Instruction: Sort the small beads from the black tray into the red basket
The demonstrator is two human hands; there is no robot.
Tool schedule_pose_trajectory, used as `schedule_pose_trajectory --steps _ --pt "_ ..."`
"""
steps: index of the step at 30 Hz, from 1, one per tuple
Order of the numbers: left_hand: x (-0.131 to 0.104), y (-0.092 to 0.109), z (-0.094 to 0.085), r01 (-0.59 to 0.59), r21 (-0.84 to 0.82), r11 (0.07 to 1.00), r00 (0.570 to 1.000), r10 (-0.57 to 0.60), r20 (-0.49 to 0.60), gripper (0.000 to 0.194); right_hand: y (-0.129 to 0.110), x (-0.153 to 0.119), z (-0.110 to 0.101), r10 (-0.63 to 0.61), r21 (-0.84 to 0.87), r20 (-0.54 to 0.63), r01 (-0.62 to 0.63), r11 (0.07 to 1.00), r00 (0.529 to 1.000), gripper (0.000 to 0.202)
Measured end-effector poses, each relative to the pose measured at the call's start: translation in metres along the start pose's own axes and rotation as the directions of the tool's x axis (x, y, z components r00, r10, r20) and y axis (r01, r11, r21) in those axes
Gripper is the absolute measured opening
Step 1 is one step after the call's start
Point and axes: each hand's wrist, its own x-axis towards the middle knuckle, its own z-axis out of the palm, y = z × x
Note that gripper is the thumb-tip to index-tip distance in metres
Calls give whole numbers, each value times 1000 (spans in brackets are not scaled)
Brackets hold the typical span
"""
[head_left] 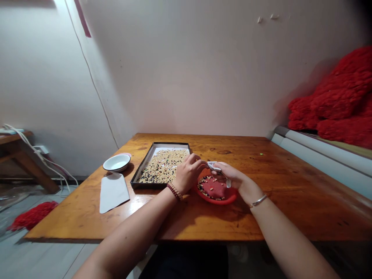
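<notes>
Over the red plastic mesh basket (232,198), my right hand (234,177) grips a small white folded piece (214,166), maybe paper or plastic; its exact kind is unclear. My left hand (187,173), with a beaded bracelet at its wrist, reaches across the basket's left side. Its fingertips are drawn together near the white piece's left end, and what they pinch is too small to make out. Loose beans (202,186), pale and dark, lie around the basket's bottom. Left of the basket is a shallow black-rimmed tray (149,186) spread with many mixed beans (162,166).
A white enamel bowl (116,162) stands at the left of the wooden table (247,224), behind a white card (114,193). Red yarn-like material (337,97) is heaped at the right on a pale surface. Cables (52,162) hang by another table at far left.
</notes>
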Motion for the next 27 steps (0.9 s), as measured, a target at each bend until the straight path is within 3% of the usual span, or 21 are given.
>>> schedule_pose_trajectory --steps 7,12,17,22,27 --pt "-2 7 5 16 -15 1000 993 -15 116 18 4 6 6 -155 -192 -39 145 971 987 20" --pt "-1 10 6 38 -11 999 989 -36 145 20 9 13 11 -362 -346 -64 320 882 930 22" --pt "-1 7 5 52 -22 998 989 -48 137 18 7 15 9 -359 -341 -99 308 888 928 20" --pt "-2 7 8 216 -143 966 976 -208 70 21 3 15 7 -407 -258 -195 353 899 892 26" --pt "1 6 10 397 -361 844 916 -336 221 25 6 12 6 -410 -297 -212 341 892 887 33"
